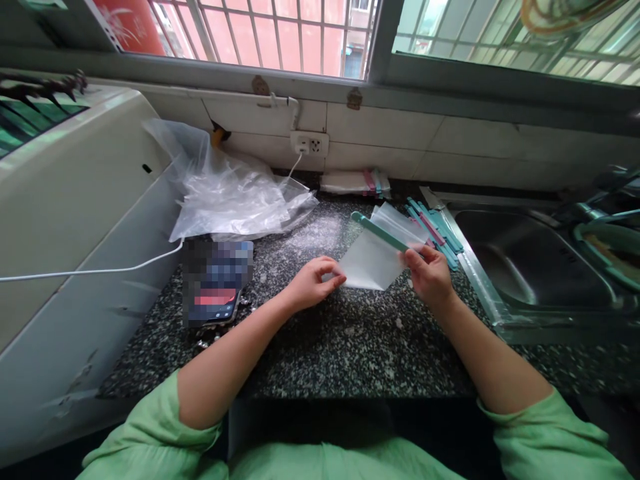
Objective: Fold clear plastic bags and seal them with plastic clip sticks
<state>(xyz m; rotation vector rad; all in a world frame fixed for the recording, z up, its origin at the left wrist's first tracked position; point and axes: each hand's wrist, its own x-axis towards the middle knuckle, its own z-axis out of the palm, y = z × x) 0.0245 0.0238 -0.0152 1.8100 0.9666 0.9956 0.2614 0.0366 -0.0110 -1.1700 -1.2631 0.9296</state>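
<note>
Bag [370, 263], over the counter [360, 360] left of the sink [565, 327]: pinching its left corner with left hand [317, 283], gripping clip [381, 233] at right end with right hand [431, 272], seemingly aligning both, probably needing steady tension next.

Through my remote feed I see a long, flat green plastic clip [380, 232], a thin, milky translucent plastic bag [370, 263], slim teal and pink plastic strips [440, 230], a black-and-white speckled stone desk [350, 353] and light-green cloth sleeves [150, 427].
</note>
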